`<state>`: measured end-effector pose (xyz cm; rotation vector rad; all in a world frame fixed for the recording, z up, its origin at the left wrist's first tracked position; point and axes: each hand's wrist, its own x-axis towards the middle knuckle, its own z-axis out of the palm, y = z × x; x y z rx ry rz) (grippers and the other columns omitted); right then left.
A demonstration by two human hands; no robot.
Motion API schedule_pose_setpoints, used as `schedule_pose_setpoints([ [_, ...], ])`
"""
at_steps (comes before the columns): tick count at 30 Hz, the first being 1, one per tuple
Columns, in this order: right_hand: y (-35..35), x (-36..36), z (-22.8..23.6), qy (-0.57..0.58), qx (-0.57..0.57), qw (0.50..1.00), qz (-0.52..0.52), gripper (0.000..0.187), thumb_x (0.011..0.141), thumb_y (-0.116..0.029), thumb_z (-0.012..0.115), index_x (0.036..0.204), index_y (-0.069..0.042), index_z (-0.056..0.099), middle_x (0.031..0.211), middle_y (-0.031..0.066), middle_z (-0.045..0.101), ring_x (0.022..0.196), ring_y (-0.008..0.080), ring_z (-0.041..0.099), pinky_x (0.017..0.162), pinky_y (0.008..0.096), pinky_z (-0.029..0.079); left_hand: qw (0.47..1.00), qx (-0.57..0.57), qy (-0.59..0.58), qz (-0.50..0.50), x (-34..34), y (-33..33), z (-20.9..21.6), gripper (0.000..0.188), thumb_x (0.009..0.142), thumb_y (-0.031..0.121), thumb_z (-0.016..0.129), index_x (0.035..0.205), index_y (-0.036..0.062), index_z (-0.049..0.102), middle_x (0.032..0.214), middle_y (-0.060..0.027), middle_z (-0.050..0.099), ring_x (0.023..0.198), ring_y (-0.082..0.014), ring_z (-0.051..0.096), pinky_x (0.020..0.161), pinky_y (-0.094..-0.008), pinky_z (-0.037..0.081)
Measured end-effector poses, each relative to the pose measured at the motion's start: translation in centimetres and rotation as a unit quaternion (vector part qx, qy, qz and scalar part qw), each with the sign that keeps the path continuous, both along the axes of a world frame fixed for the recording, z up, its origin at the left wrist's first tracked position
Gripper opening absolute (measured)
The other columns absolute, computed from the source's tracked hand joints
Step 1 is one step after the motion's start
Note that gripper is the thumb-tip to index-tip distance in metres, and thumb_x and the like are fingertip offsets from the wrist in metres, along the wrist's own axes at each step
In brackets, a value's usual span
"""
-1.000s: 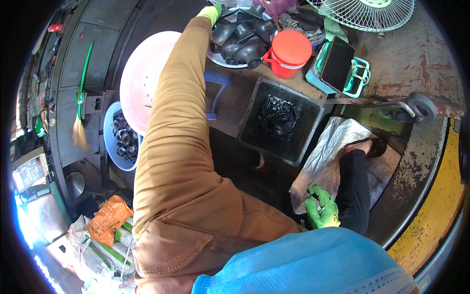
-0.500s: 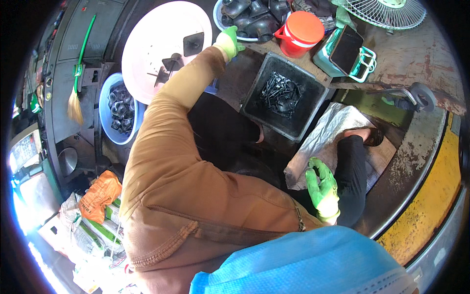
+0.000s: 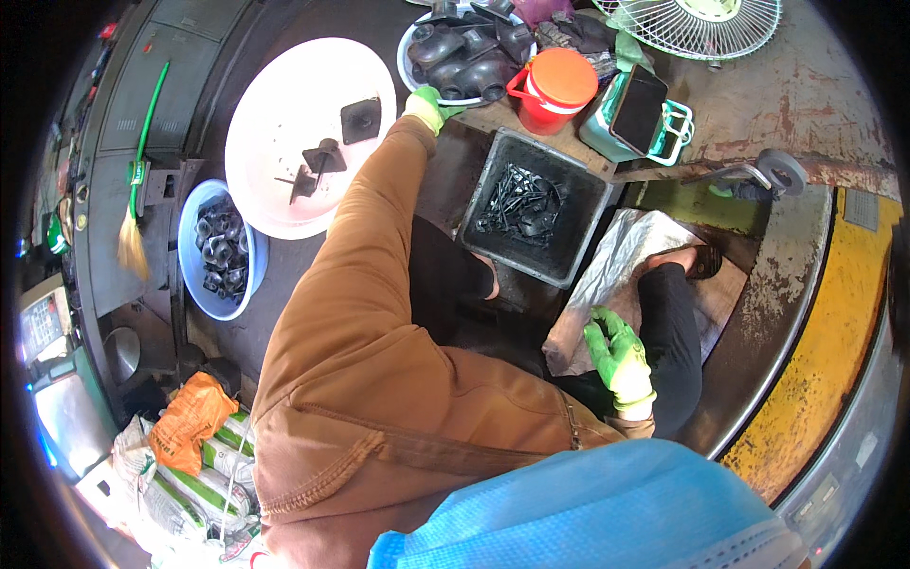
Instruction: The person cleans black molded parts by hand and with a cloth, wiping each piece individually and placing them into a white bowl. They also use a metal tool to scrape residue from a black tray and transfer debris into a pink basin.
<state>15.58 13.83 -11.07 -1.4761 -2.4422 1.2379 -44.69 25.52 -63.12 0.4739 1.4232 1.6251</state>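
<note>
The black pipe elbows (image 3: pixel 469 62) lay heaped in a white bowl (image 3: pixel 406 59) at the far edge of the surface (image 3: pixel 815 95), beside an orange lidded tub (image 3: pixel 555 87). Judged stiff, moulded, fairly light and smooth; best taken around the bend or at a socket mouth. The left hand (image 3: pixel 428 104), green-gloved, arm fully stretched, sat at the bowl's near rim; whether its fingers were closed on a piece could not be told. The right hand (image 3: pixel 621 358), also gloved, rested half-curled on the knee, holding nothing.

Rusty metal floor (image 3: pixel 815 104), yellow edge (image 3: pixel 834 379)
</note>
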Motion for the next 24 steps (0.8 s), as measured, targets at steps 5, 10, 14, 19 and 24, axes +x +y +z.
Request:
schedule_pose_setpoints([
  [5,0.1,-0.2,0.2,-0.023,-0.033,0.999,-0.017,0.029,0.089,-0.022,0.059,0.109,-0.002,0.063,0.097,0.0186,0.067,0.084,0.0332,0.066,0.074,0.0375,0.051,0.969,-0.084,0.232,-0.016,-0.4,-0.2,2.4,0.052,0.063,0.052,0.080,0.086,0.0062,0.071,0.087,-0.0189,0.068,0.086,-0.0382,0.064,0.080,-0.0423,0.051],
  [10,0.1,-0.4,0.2,-0.012,-0.011,1.000,-0.005,0.028,0.089,-0.021,0.058,0.109,-0.002,0.064,0.095,0.0192,0.067,0.086,0.0338,0.066,0.074,0.0377,0.051,0.949,-0.125,0.247,0.148,3.4,-3.1,13.4,0.050,0.066,0.051,0.075,0.088,0.0064,0.070,0.091,-0.0191,0.067,0.089,-0.0381,0.063,0.081,-0.0448,0.051],
  [14,0.0,-0.5,0.5,-0.017,-0.004,1.000,0.000,0.028,0.088,-0.021,0.059,0.108,-0.002,0.064,0.095,0.0192,0.067,0.086,0.0335,0.067,0.075,0.0376,0.051,0.950,-0.098,0.159,0.248,6.6,-3.8,22.1,0.045,0.069,0.045,0.072,0.088,0.0048,0.067,0.091,-0.0194,0.065,0.089,-0.0385,0.062,0.080,-0.0473,0.051],
  [19,-0.2,-0.3,0.5,-0.006,-0.006,1.000,-0.009,0.029,0.088,-0.022,0.060,0.108,-0.001,0.064,0.097,0.0196,0.067,0.087,0.0332,0.066,0.075,0.0375,0.052,0.951,-0.053,0.109,0.285,8.6,-3.5,28.7,0.038,0.072,0.037,0.068,0.089,0.0028,0.064,0.091,-0.0199,0.062,0.089,-0.0389,0.061,0.080,-0.0505,0.052],
  [24,-0.5,0.4,-0.2,0.009,0.021,1.000,0.003,0.031,0.089,-0.025,0.060,0.108,-0.001,0.064,0.098,0.0196,0.067,0.089,0.0338,0.066,0.079,0.0375,0.051,0.956,-0.014,0.064,0.284,9.4,-5.0,33.6,0.032,0.076,0.029,0.064,0.090,0.0008,0.061,0.091,-0.0204,0.059,0.089,-0.0394,0.060,0.080,-0.0536,0.052],
])
